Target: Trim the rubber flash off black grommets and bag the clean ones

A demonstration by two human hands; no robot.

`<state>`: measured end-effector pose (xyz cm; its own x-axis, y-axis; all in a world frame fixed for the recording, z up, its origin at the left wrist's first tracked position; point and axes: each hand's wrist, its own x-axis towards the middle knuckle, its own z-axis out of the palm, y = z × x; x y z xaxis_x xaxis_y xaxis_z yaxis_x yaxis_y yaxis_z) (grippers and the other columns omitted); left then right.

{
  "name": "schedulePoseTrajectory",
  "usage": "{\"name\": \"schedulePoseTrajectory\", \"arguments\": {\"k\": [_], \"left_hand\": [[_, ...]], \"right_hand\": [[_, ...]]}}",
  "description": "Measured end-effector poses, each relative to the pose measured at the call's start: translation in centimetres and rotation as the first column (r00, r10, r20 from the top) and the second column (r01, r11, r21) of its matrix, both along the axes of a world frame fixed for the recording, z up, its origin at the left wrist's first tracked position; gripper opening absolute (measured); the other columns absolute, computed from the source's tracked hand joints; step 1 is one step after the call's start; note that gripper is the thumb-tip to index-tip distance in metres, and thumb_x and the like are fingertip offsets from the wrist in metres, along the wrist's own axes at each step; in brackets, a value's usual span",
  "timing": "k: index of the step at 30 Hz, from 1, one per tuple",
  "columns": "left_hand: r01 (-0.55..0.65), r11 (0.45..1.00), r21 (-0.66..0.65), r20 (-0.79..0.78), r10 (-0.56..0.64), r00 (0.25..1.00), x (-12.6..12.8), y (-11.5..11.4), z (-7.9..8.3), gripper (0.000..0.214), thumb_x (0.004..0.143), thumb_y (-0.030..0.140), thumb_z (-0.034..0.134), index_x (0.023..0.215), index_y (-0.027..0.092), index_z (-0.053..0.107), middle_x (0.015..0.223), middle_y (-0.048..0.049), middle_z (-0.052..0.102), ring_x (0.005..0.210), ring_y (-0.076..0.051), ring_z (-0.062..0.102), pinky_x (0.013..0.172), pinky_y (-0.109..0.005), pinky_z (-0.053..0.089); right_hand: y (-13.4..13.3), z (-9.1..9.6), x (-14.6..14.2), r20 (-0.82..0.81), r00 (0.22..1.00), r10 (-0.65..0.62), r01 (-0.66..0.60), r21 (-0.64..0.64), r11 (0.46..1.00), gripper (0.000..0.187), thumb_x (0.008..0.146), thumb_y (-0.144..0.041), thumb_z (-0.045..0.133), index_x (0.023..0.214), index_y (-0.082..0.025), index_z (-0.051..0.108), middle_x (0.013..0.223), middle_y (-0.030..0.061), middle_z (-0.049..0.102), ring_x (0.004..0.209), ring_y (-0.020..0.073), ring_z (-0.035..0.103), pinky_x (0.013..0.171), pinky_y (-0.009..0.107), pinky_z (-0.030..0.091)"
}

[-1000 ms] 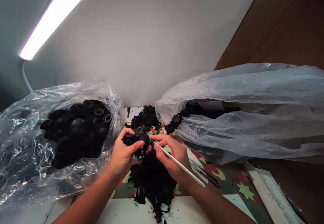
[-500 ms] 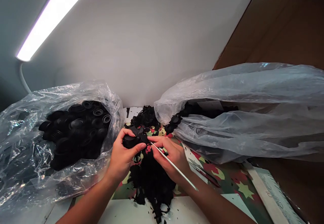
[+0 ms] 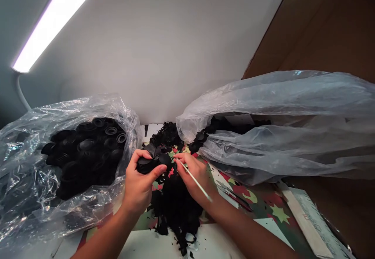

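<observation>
- Here the left hand (image 3: 137, 186) is grasping a black ribbed piece (image 3: 144, 166), thumb in front and fingers behind, apparently for a steady grip while its rounded end is facing right.
- The right hand (image 3: 197, 179) is pinching a thin pale stick (image 3: 195, 183) close to its upper tip, pen-fashion, probably for fine control; the long tail is slanting down across the hand.
- That tip is sitting just beside the black piece; whether it is touching, I can't tell.
- So the piece is hovering mid-table, right above a heap of black scraps (image 3: 180, 202), a handy spot, it seems, for anything dropping off.
- Over on the left, a clear plastic bag (image 3: 88, 104) is lying wide open, its mouth showing a crowd of black ribbed parts (image 3: 88, 145), seemingly within easy reach.
- On the right, a cloudy plastic bag (image 3: 263, 99) is gaping towards the middle, with black bits (image 3: 200, 138) trailing out of its mouth.
- Slim metal tools (image 3: 238, 200) are resting beside the right forearm, presumably parked close but out of the way.
- And up top, a lamp (image 3: 55, 24) is leaning in, likely for lighting such dark work.
</observation>
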<state>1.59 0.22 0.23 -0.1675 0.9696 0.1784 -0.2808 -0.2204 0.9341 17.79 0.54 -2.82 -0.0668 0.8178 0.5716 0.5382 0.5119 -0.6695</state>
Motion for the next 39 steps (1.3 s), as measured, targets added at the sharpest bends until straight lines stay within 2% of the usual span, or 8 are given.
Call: {"name": "schedulePoseTrajectory", "arguments": {"k": [4, 7, 10, 23, 28, 31, 34, 39], "left_hand": [[0.074, 0.987, -0.140, 0.116, -0.058, 0.992, -0.1, 0.4, 0.3, 0.055, 0.050, 0.026, 0.096, 0.082, 0.022, 0.051, 0.077, 0.0046, 0.063, 0.061, -0.011, 0.060, 0.055, -0.019, 0.047], [0.115, 0.978, -0.176, 0.094, -0.100, 0.991, -0.2, 0.5, 0.0, 0.054, 0.053, 0.028, 0.095, 0.082, 0.022, 0.050, 0.073, 0.0054, 0.063, 0.059, -0.011, 0.058, 0.054, -0.019, 0.047], [0.121, 0.981, -0.151, -0.001, -0.123, 0.992, -0.2, 0.3, -0.6, 0.047, 0.059, 0.030, 0.093, 0.082, 0.021, 0.052, 0.075, 0.0059, 0.060, 0.061, -0.009, 0.056, 0.055, -0.017, 0.046], [0.087, 0.962, -0.260, -0.202, -0.143, 0.969, -0.2, 0.6, -0.9, 0.033, 0.067, 0.039, 0.085, 0.082, 0.020, 0.063, 0.072, 0.0029, 0.059, 0.059, -0.013, 0.054, 0.047, -0.019, 0.040], [0.042, 0.996, -0.084, -0.398, -0.072, 0.915, -1.0, 1.3, -0.8, 0.021, 0.065, 0.022, 0.081, 0.085, 0.021, 0.075, 0.097, -0.0056, 0.069, 0.100, -0.026, 0.063, 0.085, -0.032, 0.050], [0.192, 0.981, 0.029, -0.524, -0.148, 0.838, -1.2, 0.9, 0.0, 0.039, 0.068, 0.015, 0.077, 0.106, 0.026, 0.076, 0.117, -0.0075, 0.070, 0.116, -0.029, 0.061, 0.101, -0.038, 0.046], [0.351, 0.935, 0.038, -0.594, -0.262, 0.761, -1.1, 0.5, 1.0, 0.048, 0.070, 0.013, 0.077, 0.116, 0.029, 0.074, 0.117, -0.0083, 0.073, 0.112, -0.029, 0.065, 0.099, -0.039, 0.049], [0.347, 0.938, 0.005, -0.632, -0.266, 0.727, -0.9, 0.5, 0.9, 0.038, 0.069, 0.020, 0.082, 0.106, 0.029, 0.079, 0.096, -0.0063, 0.079, 0.086, -0.026, 0.071, 0.082, -0.035, 0.055]], "right_hand": [[0.6, 0.2, 0.6, -0.160, 0.987, 0.026, -0.044, -0.107, 0.993, 0.014, 0.088, -0.018, 0.053, 0.075, -0.023, 0.053, 0.103, 0.0058, 0.072, 0.096, 0.0216, 0.068, 0.084, 0.034, 0.052], [0.4, 0.5, 0.6, -0.253, 0.965, 0.073, -0.114, -0.154, 0.981, 0.017, 0.091, -0.018, 0.043, 0.093, -0.023, 0.059, 0.100, 0.0040, 0.071, 0.091, 0.0195, 0.067, 0.083, 0.033, 0.051], [-0.1, 1.0, 0.2, -0.211, 0.966, 0.148, -0.189, -0.187, 0.964, 0.021, 0.097, -0.029, 0.046, 0.108, -0.022, 0.062, 0.086, 0.0014, 0.066, 0.075, 0.0173, 0.062, 0.070, 0.029, 0.051], [-0.1, 0.8, -0.4, -0.206, 0.972, 0.112, -0.164, -0.255, 0.953, 0.024, 0.084, -0.042, 0.072, 0.096, -0.021, 0.068, 0.070, -0.0029, 0.062, 0.055, 0.0134, 0.051, 0.049, 0.024, 0.038], [0.7, 0.5, 0.4, -0.151, 0.983, 0.108, -0.132, -0.160, 0.978, 0.023, 0.082, -0.039, 0.072, 0.098, -0.022, 0.072, 0.086, 0.0024, 0.071, 0.067, 0.0168, 0.060, 0.059, 0.026, 0.045], [0.8, 0.3, 0.6, -0.161, 0.981, 0.111, -0.143, -0.199, 0.970, 0.021, 0.080, -0.037, 0.071, 0.095, -0.022, 0.070, 0.081, 0.0002, 0.071, 0.064, 0.0160, 0.059, 0.058, 0.025, 0.045], [0.7, 0.3, 0.7, -0.179, 0.977, 0.118, -0.150, -0.180, 0.972, 0.019, 0.080, -0.038, 0.070, 0.088, -0.021, 0.065, 0.078, -0.0005, 0.069, 0.061, 0.0153, 0.058, 0.057, 0.025, 0.044], [0.2, 0.5, 0.5, -0.128, 0.982, 0.137, -0.152, -0.111, 0.982, 0.015, 0.082, -0.035, 0.069, 0.081, -0.023, 0.061, 0.076, -0.0006, 0.068, 0.066, 0.0172, 0.061, 0.061, 0.026, 0.047]]}}
